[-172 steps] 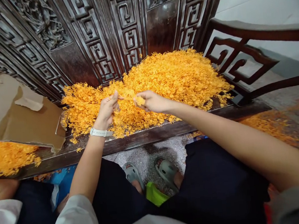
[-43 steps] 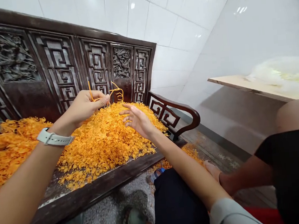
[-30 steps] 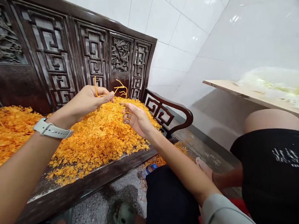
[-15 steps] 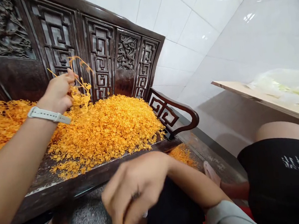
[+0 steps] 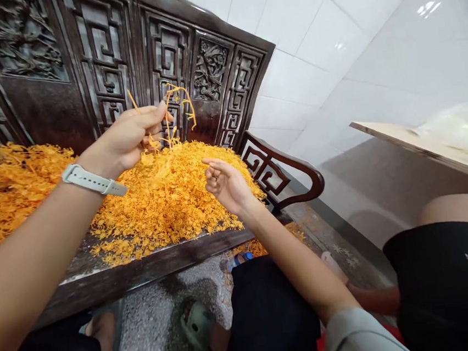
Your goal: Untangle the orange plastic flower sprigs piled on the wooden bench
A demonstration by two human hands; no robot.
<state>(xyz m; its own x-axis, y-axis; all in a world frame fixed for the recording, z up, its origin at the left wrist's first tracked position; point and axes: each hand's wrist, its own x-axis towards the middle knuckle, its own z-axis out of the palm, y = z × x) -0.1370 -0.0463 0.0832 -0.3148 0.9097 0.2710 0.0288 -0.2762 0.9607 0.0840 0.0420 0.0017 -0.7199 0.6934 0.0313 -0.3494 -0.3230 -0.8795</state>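
A: The left hand (image 5: 129, 137)?
B: Its fingers pinch a tuft of orange strands (image 5: 179, 100), with the heap (image 5: 170, 203) on the table (image 5: 143, 267) beneath them.
A: The right hand (image 5: 227, 186)?
B: Fingers loosely spread, holding nothing, just below the tuft.

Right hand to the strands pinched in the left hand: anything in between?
Nothing visible. The left hand pinches the orange strands up above the orange pile. The right hand is open, lower and to the right of them, with only open air between it and the strands.
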